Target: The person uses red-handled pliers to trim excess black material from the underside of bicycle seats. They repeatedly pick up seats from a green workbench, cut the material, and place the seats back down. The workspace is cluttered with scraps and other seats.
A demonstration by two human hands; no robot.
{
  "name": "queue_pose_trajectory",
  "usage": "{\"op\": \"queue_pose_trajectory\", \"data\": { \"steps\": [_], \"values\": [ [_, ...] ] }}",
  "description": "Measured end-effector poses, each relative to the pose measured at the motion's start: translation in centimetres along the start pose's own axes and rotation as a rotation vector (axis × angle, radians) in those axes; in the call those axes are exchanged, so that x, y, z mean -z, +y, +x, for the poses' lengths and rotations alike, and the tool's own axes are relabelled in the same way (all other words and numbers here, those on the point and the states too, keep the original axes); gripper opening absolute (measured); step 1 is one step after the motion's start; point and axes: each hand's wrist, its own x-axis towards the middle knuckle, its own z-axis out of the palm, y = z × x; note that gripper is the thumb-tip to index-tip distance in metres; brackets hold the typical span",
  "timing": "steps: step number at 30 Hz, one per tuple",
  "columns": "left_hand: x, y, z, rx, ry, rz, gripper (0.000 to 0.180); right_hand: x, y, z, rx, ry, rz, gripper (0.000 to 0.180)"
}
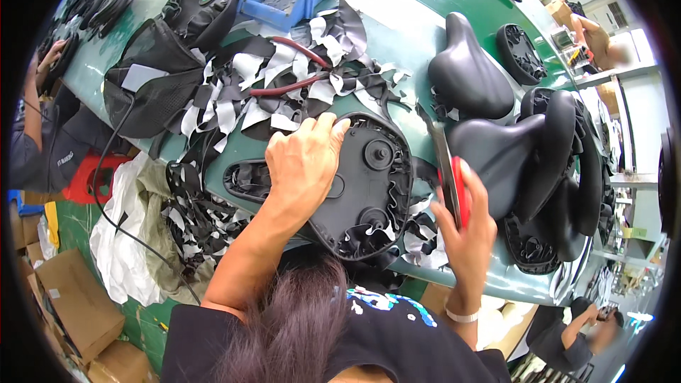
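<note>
An upturned black bicycle saddle lies in front of me, its plastic underside and two round mounts showing, with gathered cover material around the rim. My left hand is closed over its far edge, fingers curled and thumb toward the rim. To the right of the saddle, my right hand grips a utility knife with a red handle, its long dark end pointing away from me. Knife and saddle are apart. Black and white cover offcuts are heaped beyond and left of the saddle.
Finished saddles stand and pile up on the right. A blue bin sits at the back, near a black mesh bag. A cable hangs down on the left, above cardboard boxes. Other people work left and right.
</note>
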Motion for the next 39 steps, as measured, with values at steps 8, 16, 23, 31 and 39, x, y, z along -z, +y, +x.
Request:
{"op": "queue_pose_trajectory", "data": {
  "steps": [8, 16, 23, 31, 39],
  "values": [
    [0.7, 0.1, 0.5, 0.09, 0.003, -0.031, 0.032, -1.5, 1.9, 3.3, -0.214, -0.136, 0.446, 0.04],
    [-2.0, 3.2, 2.1, -0.664, -0.078, -0.195, 0.015, -3.3, 0.7, 3.8, -0.012, -0.059, 0.33, 0.048],
    [-1.8, 3.2, 3.1, -0.532, -0.052, -0.327, 0.014, 0.1, 2.5, 1.8, 0.173, -0.239, -0.326, 0.052],
    [-0.5, 1.0, 3.7, -0.061, 0.315, -0.55, 0.018, 2.8, -1.1, -1.4, 0.11, -0.378, -0.642, 0.055],
    [5.0, 0.1, 0.5, 0.246, -0.305, -1.139, 0.027, 3.4, 0.6, 8.8, 0.48, -0.611, -0.606, 0.051]
  ]
}}
